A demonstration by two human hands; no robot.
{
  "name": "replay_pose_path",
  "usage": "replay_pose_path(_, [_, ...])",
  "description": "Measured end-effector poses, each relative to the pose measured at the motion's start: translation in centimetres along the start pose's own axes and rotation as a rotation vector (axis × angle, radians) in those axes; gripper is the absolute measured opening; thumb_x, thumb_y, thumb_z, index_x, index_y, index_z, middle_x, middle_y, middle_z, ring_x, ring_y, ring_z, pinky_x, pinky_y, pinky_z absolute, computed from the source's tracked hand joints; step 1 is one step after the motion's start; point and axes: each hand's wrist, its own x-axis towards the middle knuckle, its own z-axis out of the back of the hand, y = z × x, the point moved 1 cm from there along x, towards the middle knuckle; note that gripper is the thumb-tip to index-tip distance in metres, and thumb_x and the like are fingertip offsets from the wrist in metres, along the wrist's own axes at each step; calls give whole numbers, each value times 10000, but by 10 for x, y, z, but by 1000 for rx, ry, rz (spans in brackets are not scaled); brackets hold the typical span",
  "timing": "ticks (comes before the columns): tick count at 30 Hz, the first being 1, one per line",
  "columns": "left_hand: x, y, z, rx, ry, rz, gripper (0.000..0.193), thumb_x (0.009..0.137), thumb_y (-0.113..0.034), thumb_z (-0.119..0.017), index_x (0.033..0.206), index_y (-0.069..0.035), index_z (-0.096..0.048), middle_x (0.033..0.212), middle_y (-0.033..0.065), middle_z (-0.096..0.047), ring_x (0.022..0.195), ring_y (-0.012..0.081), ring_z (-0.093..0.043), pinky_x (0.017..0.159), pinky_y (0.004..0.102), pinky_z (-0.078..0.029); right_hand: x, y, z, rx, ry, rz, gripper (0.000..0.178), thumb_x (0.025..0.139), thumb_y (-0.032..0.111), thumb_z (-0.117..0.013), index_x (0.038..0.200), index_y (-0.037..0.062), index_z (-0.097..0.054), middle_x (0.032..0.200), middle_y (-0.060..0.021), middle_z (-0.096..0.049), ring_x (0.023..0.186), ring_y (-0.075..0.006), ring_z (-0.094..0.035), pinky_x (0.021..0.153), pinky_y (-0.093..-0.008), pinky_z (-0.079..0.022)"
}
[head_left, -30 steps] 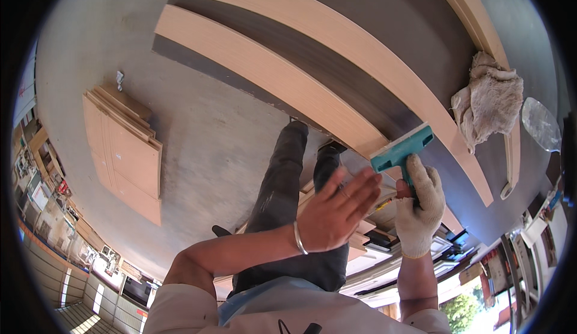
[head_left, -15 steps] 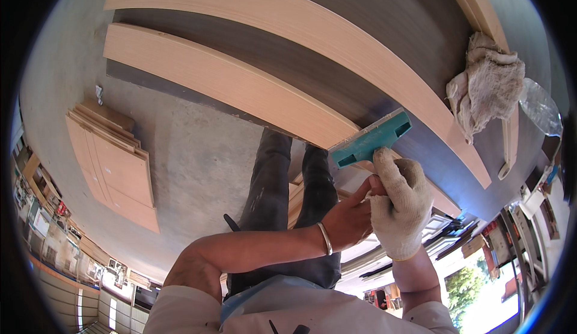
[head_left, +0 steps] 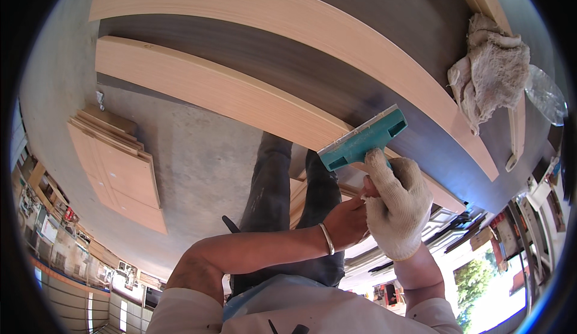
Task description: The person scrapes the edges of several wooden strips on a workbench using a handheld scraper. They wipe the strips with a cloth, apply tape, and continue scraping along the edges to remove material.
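My right hand [head_left: 398, 217] wears a white knitted work glove. It grips a teal scraper [head_left: 363, 143] with a wide, straight blade edge; the handle is mostly hidden by the hand. The scraper's head is over the near pale wooden board [head_left: 216, 90], and I cannot tell whether it touches. My left hand [head_left: 347, 221] is bare, with a bangle at the wrist. Its fingers are closed and pressed against the side of the glove. What they pinch, if anything, is hidden. Beyond lies a second, longer pale board [head_left: 258, 3] on the dark grey work surface [head_left: 252, 42].
A crumpled greyish cloth [head_left: 493, 69] lies at the far right over a narrow wooden strip [head_left: 515, 132], beside a clear plastic bottle [head_left: 546, 95]. Flat wooden panels [head_left: 120, 171] are stacked on the concrete floor to the left. More timber lies around my legs [head_left: 270, 183].
The view has shifted slightly. The scraper is a little further left and more tilted against the near board. Both hands stay together, the left one still against the glove.
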Motion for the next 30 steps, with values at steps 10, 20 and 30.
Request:
replay_pose_path(10, [12,8,-1,38,2,-81,568,1043,-213,-592,1595,-120,-494,1641,58,-488,1585,265,-381,1353,422,-297,-6,-5,1,-16,-40,-20,783,604,-6,-807,1371,144,-754,905,-131,-667,760,-314,-693,639,-414,-550])
replay_pose_path(20, [15,16,-8,-124,-67,-68,568,1071,-219,-552,1618,-109,-444,1658,101,-463,1567,265,-413,1342,412,-307,-3,-5,-4,-19,-38,-8,748,603,3,-800,1337,151,-774,922,-121,-678,777,-308,-710,650,-408,-558])
replay_pose_path(30, [12,20,-40,-159,188,-35,522,1089,-203,-530,1597,-107,-457,1626,103,-491,1536,253,-448,1328,400,-325,-7,3,-13,-4,-160,-63,722,577,17,-771,1283,166,-796,891,-121,-683,761,-317,-715,671,-432,-573])
